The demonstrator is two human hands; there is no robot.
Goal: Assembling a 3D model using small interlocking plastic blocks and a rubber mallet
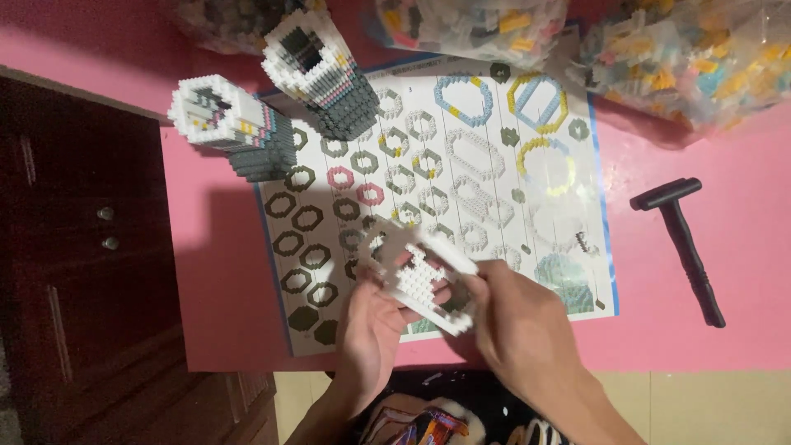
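Note:
Both hands hold one white brick piece [420, 276], a flat ring-like assembly of tiny blocks, just above the lower part of a printed instruction sheet [494, 173]. My left hand [371, 330] grips it from underneath on the left. My right hand [523, 325] pinches its right side with the fingertips. Two tall built towers of small bricks, white at the rim with grey, pink and blue bands, stand on the sheet's upper left: the left tower [235, 128] and the right tower [321, 74].
Clear bags of loose coloured bricks lie along the far edge, one bag [474, 25] in the middle and another bag [700, 58] at the right. A black hammer-shaped tool [682, 243] rests on the pink table [709, 140]. A dark wooden cabinet [82, 247] stands to the left.

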